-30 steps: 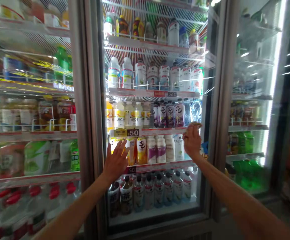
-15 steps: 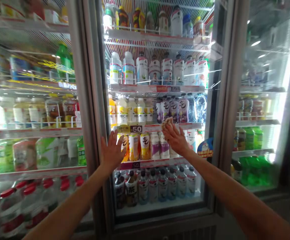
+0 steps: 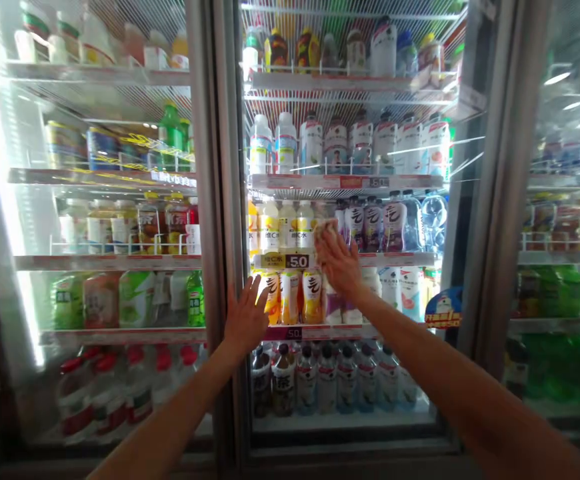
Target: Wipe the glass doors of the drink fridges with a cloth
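Under the fingers of my right hand (image 3: 340,263) is a crumpled, light brownish cloth (image 3: 324,240), pressed against the glass door (image 3: 340,437) of a drinks fridge. Motion smears the cloth's edges. My left hand (image 3: 246,317) lies flat with fingers spread at the left side of the same door, by the metal frame (image 3: 233,200), and holds nothing. Behind the glass, the cloth is level with the shelf of pale yellow bottles (image 3: 304,223) and dark-capped bottles (image 3: 394,220). Orange bottles (image 3: 313,297) show between my two hands.
Left of the frame stands another glass door with shelves of drinks, including red-capped bottles (image 3: 106,393) at the bottom. A third door on the right shows green bottles (image 3: 567,290). A round blue sticker (image 3: 444,308) is on the middle door's lower right.
My right hand has moved the cloth left across the glass relative to the shelves. The view has shifted left, so the fridge appears further right. My left hand stays on the door.
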Demonstrator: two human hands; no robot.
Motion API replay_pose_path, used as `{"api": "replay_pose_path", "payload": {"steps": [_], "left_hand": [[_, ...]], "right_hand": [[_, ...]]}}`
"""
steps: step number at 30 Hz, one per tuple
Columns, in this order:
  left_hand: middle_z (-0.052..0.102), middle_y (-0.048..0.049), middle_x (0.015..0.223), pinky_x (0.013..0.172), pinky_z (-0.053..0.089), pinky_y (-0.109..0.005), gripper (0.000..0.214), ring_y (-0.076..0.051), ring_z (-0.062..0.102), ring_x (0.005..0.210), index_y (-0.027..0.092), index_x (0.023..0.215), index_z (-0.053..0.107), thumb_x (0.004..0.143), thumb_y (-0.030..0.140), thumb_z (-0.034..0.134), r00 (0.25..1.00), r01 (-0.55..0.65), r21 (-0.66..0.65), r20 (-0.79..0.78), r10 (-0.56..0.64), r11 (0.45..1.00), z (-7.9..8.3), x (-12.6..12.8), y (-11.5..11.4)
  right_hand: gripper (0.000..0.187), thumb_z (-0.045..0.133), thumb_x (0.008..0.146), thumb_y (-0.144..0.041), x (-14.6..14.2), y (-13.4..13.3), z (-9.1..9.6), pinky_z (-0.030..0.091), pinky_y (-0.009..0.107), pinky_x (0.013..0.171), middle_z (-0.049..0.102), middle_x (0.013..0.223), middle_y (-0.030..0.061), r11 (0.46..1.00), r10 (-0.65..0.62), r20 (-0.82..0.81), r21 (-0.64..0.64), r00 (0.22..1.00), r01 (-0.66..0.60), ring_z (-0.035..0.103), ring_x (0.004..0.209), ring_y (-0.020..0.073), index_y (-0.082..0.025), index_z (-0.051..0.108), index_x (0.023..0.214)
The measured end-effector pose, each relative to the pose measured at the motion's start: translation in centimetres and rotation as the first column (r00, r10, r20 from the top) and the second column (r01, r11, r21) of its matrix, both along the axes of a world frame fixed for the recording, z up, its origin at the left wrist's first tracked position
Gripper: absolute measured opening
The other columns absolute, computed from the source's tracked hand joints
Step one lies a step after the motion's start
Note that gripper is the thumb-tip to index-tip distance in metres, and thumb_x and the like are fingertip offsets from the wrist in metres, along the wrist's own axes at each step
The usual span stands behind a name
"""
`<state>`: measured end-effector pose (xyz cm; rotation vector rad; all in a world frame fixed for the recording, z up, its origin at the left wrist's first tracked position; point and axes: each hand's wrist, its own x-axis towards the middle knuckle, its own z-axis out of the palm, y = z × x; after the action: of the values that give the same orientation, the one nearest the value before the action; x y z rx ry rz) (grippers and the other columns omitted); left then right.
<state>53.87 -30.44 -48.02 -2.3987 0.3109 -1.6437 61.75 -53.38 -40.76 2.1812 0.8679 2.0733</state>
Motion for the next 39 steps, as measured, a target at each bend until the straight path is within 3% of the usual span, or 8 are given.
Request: {"api": "replay_pose_path", "payload": {"steps": [3,9,14,16,21,27,33,39], "left_hand": [[0.039,-0.0164,0.14,0.108,0.01,-0.06,0.044,-0.029,0.035,0.131,0.016,0.12,0.051,0.076,0.017,0.047,0.999,-0.003,0.015,-0.046,0.004,1.0,-1.0,-0.3,0.9],[0.044,-0.0161,0.137,0.109,0.007,-0.06,0.043,-0.029,0.038,0.129,0.014,0.118,0.052,0.076,0.014,0.046,0.999,0.017,0.062,-0.03,-0.015,0.998,-2.0,-1.6,2.8],[0.046,-0.0158,0.135,0.11,0.009,-0.057,0.038,-0.028,0.04,0.127,0.014,0.117,0.051,0.079,0.014,0.045,0.998,0.025,0.085,0.054,-0.029,0.996,-1.6,-2.3,3.6],[0.046,-0.0167,0.135,0.109,0.011,-0.057,0.039,-0.028,0.039,0.128,0.013,0.118,0.05,0.079,0.015,0.045,0.998,0.027,0.071,0.063,-0.031,0.997,-1.6,-2.6,3.9],[0.046,-0.0166,0.135,0.109,0.011,-0.056,0.039,-0.029,0.037,0.129,0.013,0.118,0.051,0.079,0.016,0.046,0.999,0.027,0.077,0.039,-0.03,0.997,-2.0,-2.9,4.4],[0.041,-0.0137,0.14,0.11,0.007,-0.057,0.045,-0.03,0.028,0.134,0.014,0.122,0.05,0.077,0.018,0.049,0.999,-0.007,0.059,-0.041,0.01,0.998,-2.5,-1.8,2.9],[0.037,-0.0157,0.142,0.11,0.007,-0.057,0.048,-0.028,0.026,0.135,0.013,0.126,0.047,0.079,0.019,0.045,0.993,0.008,0.088,-0.119,0.003,0.996,-2.0,-1.0,0.9],[0.03,-0.0157,0.145,0.108,0.013,-0.058,0.053,-0.029,0.026,0.135,0.012,0.13,0.043,0.078,0.018,0.043,0.989,-0.02,0.036,-0.147,0.025,0.999,-2.0,-0.1,-0.9]], "right_hand": [[0.051,0.043,0.088,-0.022,0.0,2.0,0.5,0.008,0.056,0.109,0.028,0.147,0.0081,0.989,0.034,-0.028,0.144,0.999,-0.03,0.011,0.139,0.0275,-0.021,0.035,0.138],[0.052,0.041,0.088,-0.015,-1.6,6.6,-4.6,0.008,0.052,0.112,0.028,0.148,0.0009,0.88,0.115,-0.054,-0.457,0.992,-0.127,0.003,0.14,0.02,-0.025,0.033,0.138],[0.049,0.039,0.089,-0.016,-1.6,10.0,-2.9,0.002,0.059,0.109,0.027,0.148,0.0053,0.98,0.102,-0.089,-0.16,0.991,-0.115,0.004,0.14,0.0259,-0.022,0.035,0.137],[0.051,0.041,0.088,-0.016,-2.0,10.6,-4.7,0.004,0.058,0.11,0.025,0.149,0.0059,0.966,0.108,-0.105,-0.226,0.989,-0.13,0.004,0.14,0.0259,-0.021,0.034,0.138],[0.052,0.046,0.084,-0.016,-2.8,9.3,-11.3,0.007,0.048,0.114,0.027,0.148,0.0003,0.827,0.156,-0.088,-0.534,0.984,-0.179,0.004,0.14,0.0188,-0.024,0.038,0.136],[0.047,0.042,0.089,-0.018,-1.7,7.0,-8.2,-0.006,0.056,0.11,0.032,0.146,0.0034,0.966,0.096,-0.041,-0.236,0.995,-0.103,0.004,0.14,0.0245,-0.021,0.038,0.136],[0.047,0.043,0.086,-0.014,-2.1,3.1,-10.9,-0.006,0.049,0.112,0.03,0.147,-0.0005,0.867,0.099,-0.04,-0.486,0.994,-0.106,0.005,0.14,0.02,-0.022,0.043,0.133],[0.044,0.046,0.088,-0.02,-1.3,0.6,-8.3,-0.004,0.053,0.11,0.034,0.145,0.0052,0.996,-0.009,-0.057,-0.094,0.998,0.004,0.009,0.14,0.0243,-0.021,0.044,0.132]]}}
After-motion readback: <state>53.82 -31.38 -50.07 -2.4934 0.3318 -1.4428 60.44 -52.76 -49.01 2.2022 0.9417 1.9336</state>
